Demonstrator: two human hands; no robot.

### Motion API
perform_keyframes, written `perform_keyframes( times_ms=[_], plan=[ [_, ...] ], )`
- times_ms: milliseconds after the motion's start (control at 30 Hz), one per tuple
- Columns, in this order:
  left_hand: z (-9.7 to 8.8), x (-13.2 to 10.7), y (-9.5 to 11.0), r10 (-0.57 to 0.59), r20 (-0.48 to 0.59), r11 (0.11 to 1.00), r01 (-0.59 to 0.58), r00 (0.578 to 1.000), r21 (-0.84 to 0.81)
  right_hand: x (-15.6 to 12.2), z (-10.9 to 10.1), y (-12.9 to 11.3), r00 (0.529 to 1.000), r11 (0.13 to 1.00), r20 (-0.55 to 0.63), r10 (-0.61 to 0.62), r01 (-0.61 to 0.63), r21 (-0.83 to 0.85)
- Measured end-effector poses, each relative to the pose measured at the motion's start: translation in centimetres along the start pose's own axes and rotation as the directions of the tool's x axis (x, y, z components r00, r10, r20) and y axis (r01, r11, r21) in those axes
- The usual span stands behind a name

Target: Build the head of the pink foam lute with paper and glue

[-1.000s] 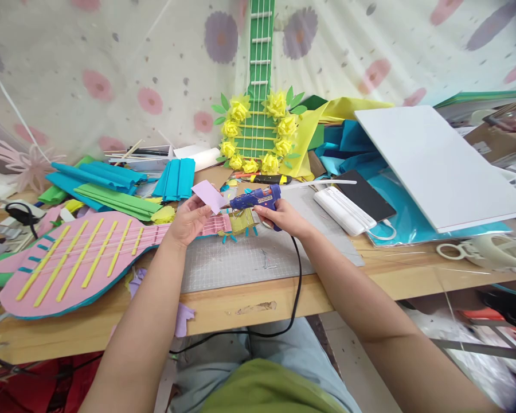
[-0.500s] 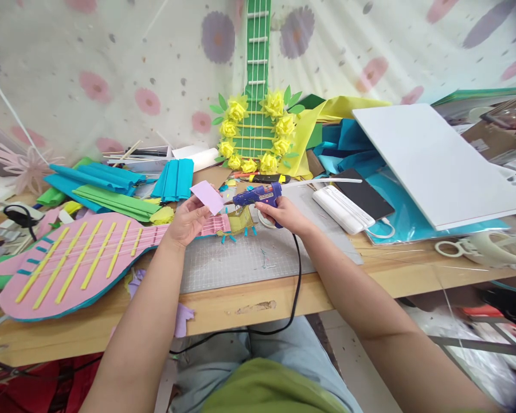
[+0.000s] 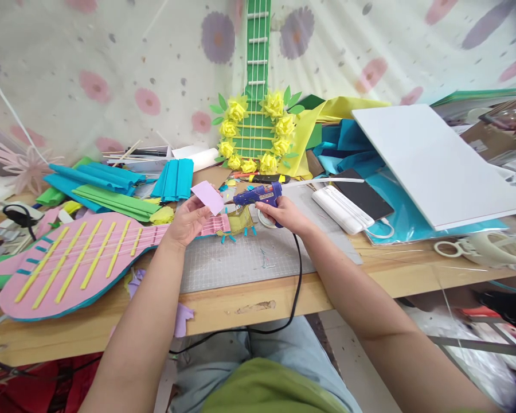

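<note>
Between the fingers and thumb of my left hand (image 3: pixel 189 221) is a small lilac piece of paper or card (image 3: pixel 208 197), held up at a tilt. My right hand (image 3: pixel 284 213) is wrapped round the handle of a blue hot glue gun (image 3: pixel 258 195). Its nozzle points left, close to the lilac piece's right edge; whether they touch I cannot tell. A long white glue stick (image 3: pixel 322 182) sticks out of its back. Below my hands lies a pink paper lute-like instrument (image 3: pixel 81 258) with yellow strips, its olive-coloured head (image 3: pixel 238 221) with small blue pegs resting on the grey cutting mat (image 3: pixel 241 269).
A green paper guitar (image 3: pixel 257 86) ringed with yellow flowers stands at the back. Folded blue crepe paper (image 3: pixel 172 179) lies left. To the right are a white power bank (image 3: pixel 343 209), a white board (image 3: pixel 438 166) and scissors (image 3: pixel 451 248). The glue gun's black cord (image 3: pixel 300 275) hangs over the table edge.
Almost nothing differs. Both hands keep the lilac piece and the glue gun in nearly the same place.
</note>
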State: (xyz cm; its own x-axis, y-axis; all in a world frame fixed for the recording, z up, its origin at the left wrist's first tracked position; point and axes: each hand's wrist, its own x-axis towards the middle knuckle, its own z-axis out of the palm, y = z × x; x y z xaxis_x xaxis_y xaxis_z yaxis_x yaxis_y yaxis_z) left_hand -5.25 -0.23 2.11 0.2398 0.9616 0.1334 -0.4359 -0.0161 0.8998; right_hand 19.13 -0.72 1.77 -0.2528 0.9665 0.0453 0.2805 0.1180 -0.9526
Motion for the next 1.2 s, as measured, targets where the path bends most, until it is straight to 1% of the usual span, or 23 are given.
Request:
perform_keyframes(
  times_ms=[300,700,867,1067,1200],
  plan=[
    [-0.06,0.07,-0.07,-0.001,-0.028,1.0,0.001,1.0,0.01,-0.58,0.38,-0.43,0.995,0.999,0.092,-0.047,0.046,0.02],
    [0.11,-0.01,-0.03,-0.01,-0.016,1.0,0.011,1.0,0.028,-0.97,0.56,-0.85,0.989,0.999,0.137,-0.05,0.048,0.018],
    [0.28,-0.12,0.01,-0.016,-0.011,1.0,0.016,1.0,0.021,-0.86,0.5,-0.73,0.992,0.999,0.117,-0.048,0.046,0.013],
    [0.09,-0.12,-0.02,-0.021,-0.003,1.0,0.021,1.0,0.012,-0.34,-0.05,-0.29,0.998,0.998,0.025,-0.058,0.058,0.022],
    [0.16,-0.15,0.07,-0.028,-0.01,1.0,0.028,1.0,-0.004,-0.05,-0.26,0.08,0.999,0.999,0.007,-0.033,0.033,0.034]
  ],
)
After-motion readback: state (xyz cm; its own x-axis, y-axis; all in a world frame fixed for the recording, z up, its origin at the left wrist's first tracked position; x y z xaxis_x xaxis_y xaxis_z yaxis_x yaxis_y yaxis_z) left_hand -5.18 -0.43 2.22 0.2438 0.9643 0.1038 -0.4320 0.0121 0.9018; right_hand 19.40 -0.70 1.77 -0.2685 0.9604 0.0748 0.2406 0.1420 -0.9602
